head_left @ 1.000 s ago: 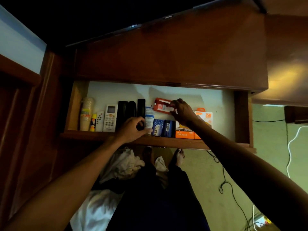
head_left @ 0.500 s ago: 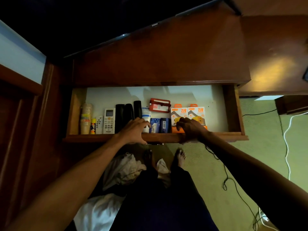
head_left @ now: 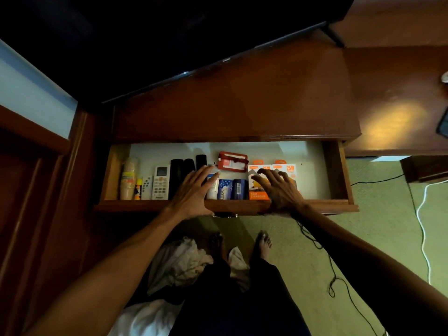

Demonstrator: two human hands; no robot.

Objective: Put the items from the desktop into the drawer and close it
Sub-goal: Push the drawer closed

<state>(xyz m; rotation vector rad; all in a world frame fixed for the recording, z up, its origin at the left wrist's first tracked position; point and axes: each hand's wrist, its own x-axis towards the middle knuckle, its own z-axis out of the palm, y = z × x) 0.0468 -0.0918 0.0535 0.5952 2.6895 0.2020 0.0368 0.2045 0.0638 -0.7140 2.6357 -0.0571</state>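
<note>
The wooden drawer [head_left: 337, 170] stands pulled out under the brown desktop [head_left: 242, 103]. Inside lie stacked paper cups [head_left: 129, 178], a white remote [head_left: 160, 183], black cases [head_left: 176, 175], a white bottle [head_left: 213, 187], blue packets [head_left: 230, 189], a red pouch [head_left: 232, 161] and orange charger boxes [head_left: 287, 169]. My left hand [head_left: 194, 192] rests flat on the drawer's front edge, fingers spread over the bottle and cases. My right hand [head_left: 278, 190] lies spread on the front edge over the charger boxes. Neither hand holds anything.
A dark screen [head_left: 145, 40] stands at the back of the desktop. Black cables [head_left: 322, 248] and a white cable [head_left: 423, 229] trail on the green carpet at the right. Crumpled cloth [head_left: 181, 263] lies by my bare feet [head_left: 264, 243]. Wooden panelling is at the left.
My right hand let go of the red pouch, which now lies in the drawer, and came back to the front edge. Both hands spread flat there. The drawer looks pushed slightly inward.
</note>
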